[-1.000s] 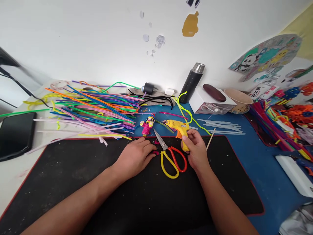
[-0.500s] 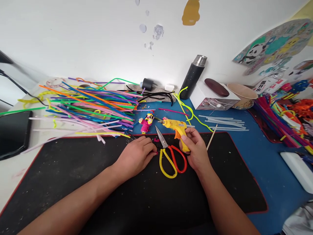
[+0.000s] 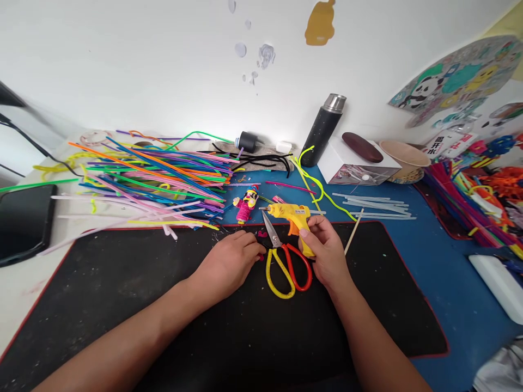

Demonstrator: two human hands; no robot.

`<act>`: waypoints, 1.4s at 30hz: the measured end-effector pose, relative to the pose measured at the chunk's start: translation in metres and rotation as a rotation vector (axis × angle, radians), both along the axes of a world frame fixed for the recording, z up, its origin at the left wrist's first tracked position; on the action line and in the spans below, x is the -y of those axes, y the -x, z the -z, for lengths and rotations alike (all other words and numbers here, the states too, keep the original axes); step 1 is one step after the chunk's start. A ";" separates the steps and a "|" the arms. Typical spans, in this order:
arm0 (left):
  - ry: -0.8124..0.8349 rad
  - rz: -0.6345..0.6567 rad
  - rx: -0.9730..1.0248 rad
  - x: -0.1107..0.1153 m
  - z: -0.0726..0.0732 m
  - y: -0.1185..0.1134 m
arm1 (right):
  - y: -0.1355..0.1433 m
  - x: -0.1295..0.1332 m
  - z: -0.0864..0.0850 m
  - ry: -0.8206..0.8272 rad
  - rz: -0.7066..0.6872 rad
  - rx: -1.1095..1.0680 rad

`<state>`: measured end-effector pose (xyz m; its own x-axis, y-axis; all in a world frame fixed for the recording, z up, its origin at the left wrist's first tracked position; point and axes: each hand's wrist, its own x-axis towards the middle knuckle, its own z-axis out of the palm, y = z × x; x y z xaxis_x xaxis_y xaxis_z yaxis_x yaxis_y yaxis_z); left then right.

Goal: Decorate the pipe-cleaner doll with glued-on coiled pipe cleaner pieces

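My right hand (image 3: 324, 247) is wrapped round the handle of a yellow glue gun (image 3: 292, 215), its nozzle pointing left. My left hand (image 3: 232, 258) rests on the black mat (image 3: 171, 316), fingers pressed together at a small dark pink piece (image 3: 260, 257); whether they grip it is unclear. Between the hands lie scissors (image 3: 280, 260) with one yellow and one red handle, blades partly apart. Another small pink piece (image 3: 262, 234) is left of the blades. Beyond, a pink pipe-cleaner figure (image 3: 245, 206) with a yellow and white head lies at the mat's far edge.
Coloured pipe cleaners (image 3: 163, 174) are heaped at the left, near a black phone-like device (image 3: 26, 223). A black flask (image 3: 322, 130), a white box (image 3: 351, 160) and a bowl (image 3: 404, 155) stand at the back. Clear glue sticks (image 3: 376, 204) and a wooden stick (image 3: 353, 231) lie right.
The glue gun has tilted and shifted slightly left and down, its nozzle now near the scissor tips. The pink piece by my left fingertips shows more. My left hand has barely moved.
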<state>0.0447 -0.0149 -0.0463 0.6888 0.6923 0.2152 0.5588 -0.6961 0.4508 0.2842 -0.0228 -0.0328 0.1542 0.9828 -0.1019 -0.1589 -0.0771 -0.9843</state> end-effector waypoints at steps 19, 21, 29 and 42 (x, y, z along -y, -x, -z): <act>-0.029 0.022 -0.060 0.001 -0.001 0.000 | -0.001 0.000 -0.002 0.046 0.036 -0.064; 0.018 0.008 0.015 0.002 -0.004 0.000 | 0.000 -0.001 -0.001 0.053 0.030 -0.064; 0.816 -0.348 0.802 -0.007 -0.025 0.010 | 0.001 -0.002 -0.002 0.079 0.029 -0.127; 1.192 -0.501 1.405 -0.021 -0.031 0.025 | 0.012 -0.023 -0.017 0.085 -0.146 -0.418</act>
<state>0.0196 0.0065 -0.0152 0.1845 0.9327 -0.3098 -0.5605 0.3588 0.7464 0.2726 0.0003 -0.0154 -0.0566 0.9767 -0.2069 -0.5227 -0.2055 -0.8274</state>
